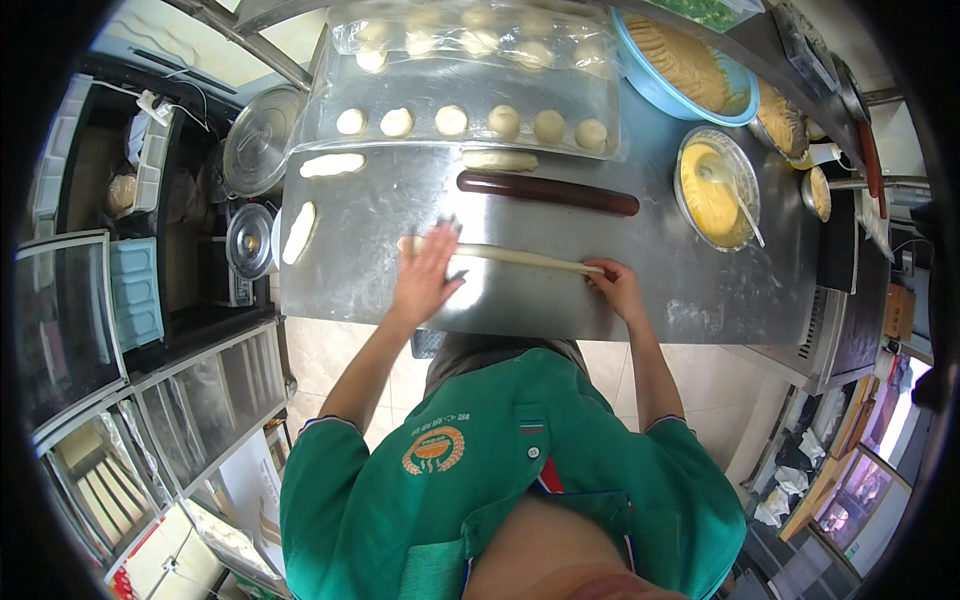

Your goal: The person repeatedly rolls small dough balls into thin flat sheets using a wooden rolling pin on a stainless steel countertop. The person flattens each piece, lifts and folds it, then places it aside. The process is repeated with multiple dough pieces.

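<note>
A long, thin dough rope (525,256) lies across the steel worktable (360,285) in front of me. My left hand (429,270) rests flat, palm down, over its left part, thumb spread and fingertips blurred. At the other end, my right hand (616,286) pinches the rope's tip between thumb and fingers. Just beyond the rope is a dark brown rolling pin (547,193). A short dough piece (500,160) sits behind the pin. Two more elongated dough pieces, one at the back left (332,165) and one near the left edge (299,233), lie on the steel.
A metal tray (450,82) holds several dough balls, partly under clear plastic film (480,37). To the right stand a bowl of yellow mixture (709,187) with a spoon and a blue basin (686,112) of brown filling. Round lids (259,142) lean at the left.
</note>
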Tool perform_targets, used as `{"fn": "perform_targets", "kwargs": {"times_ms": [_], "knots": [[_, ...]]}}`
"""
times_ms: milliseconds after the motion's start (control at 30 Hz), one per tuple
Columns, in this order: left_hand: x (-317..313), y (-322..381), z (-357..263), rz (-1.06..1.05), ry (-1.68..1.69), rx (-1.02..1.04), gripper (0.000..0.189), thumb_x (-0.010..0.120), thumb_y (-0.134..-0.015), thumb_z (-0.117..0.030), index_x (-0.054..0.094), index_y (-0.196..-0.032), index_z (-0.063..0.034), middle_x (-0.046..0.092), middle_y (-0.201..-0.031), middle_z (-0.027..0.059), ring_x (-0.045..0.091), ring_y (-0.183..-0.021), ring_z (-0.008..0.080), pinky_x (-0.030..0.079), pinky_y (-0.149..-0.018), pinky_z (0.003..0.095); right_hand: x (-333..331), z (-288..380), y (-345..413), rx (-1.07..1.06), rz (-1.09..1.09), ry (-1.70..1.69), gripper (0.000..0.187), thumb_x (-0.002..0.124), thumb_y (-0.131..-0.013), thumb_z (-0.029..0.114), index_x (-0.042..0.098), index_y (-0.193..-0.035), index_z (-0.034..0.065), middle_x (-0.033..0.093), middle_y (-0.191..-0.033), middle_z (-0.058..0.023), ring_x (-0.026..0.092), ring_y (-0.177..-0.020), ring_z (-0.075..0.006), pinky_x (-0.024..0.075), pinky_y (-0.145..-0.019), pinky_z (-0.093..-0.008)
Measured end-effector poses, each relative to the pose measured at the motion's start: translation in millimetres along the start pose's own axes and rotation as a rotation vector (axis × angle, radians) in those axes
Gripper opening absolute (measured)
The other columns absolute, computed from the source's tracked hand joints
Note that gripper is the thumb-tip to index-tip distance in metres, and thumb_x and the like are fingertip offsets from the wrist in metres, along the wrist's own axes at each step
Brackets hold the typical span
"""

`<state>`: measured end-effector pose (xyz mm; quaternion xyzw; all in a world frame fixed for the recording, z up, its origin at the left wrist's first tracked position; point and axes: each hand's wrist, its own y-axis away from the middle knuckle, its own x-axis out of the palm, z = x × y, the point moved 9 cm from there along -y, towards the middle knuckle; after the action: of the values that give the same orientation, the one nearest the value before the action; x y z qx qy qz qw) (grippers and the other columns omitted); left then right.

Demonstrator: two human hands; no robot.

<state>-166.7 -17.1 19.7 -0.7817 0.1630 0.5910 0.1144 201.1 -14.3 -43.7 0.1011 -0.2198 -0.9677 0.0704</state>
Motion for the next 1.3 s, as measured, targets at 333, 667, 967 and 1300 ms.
{"fn": "perform_targets", "kwargs": {"times_ms": [333, 667, 967, 1300], "knots": [[46, -53, -137, 0.154, 0.107, 0.274, 0.099, 0.068, -0.087, -0.058, 0.029, -0.161, -0.0065, 0.029, -0.168, 0.0105, 0.025, -0.155, 0.0296, 0.013, -0.124, 0.0619, -35, 12, 12, -0.186, -0.053, 0.237, 0.026, 0.071, -0.089, 0.003, 0.076, -0.114, 0.0046, 0.068, -0.105, -0.0062, 0.065, -0.090, -0.0158, 0.0525, -0.078, -0.0280], [83, -87, -248, 0.166, 0.070, 0.513, 0.098, 0.061, -0.089, -0.064, 0.029, -0.161, -0.0046, 0.028, -0.169, 0.0105, 0.027, -0.155, 0.0284, 0.014, -0.126, 0.0568, -75, 13, 16, -0.213, -0.175, 0.269, 0.022, 0.073, -0.089, 0.011, 0.074, -0.110, 0.0038, 0.070, -0.102, -0.0103, 0.067, -0.086, -0.0208, 0.0543, -0.077, -0.0330], [93, -120, -309, 0.169, 0.226, 0.432, 0.098, 0.062, -0.090, -0.061, 0.024, -0.163, -0.0059, 0.026, -0.169, 0.0129, 0.025, -0.156, 0.0310, 0.015, -0.124, 0.0603, -124, 23, 29, -0.088, -0.354, 0.492, 0.023, 0.070, -0.091, 0.012, 0.065, -0.112, 0.0028, 0.071, -0.106, -0.0146, 0.070, -0.092, -0.0259, 0.0563, -0.083, -0.0377], [26, -18, -58, 0.019, 0.131, 0.099, 0.099, 0.071, -0.088, -0.052, 0.025, -0.161, -0.0030, 0.022, -0.167, 0.0237, 0.019, -0.157, 0.0398, 0.012, -0.126, 0.0588, 8, 43, -9, 0.162, 0.208, -0.528, 0.025, 0.059, -0.103, 0.015, 0.065, -0.124, 0.0047, 0.073, -0.104, -0.0075, 0.071, -0.094, -0.0198, 0.0582, -0.088, -0.0377]]}}
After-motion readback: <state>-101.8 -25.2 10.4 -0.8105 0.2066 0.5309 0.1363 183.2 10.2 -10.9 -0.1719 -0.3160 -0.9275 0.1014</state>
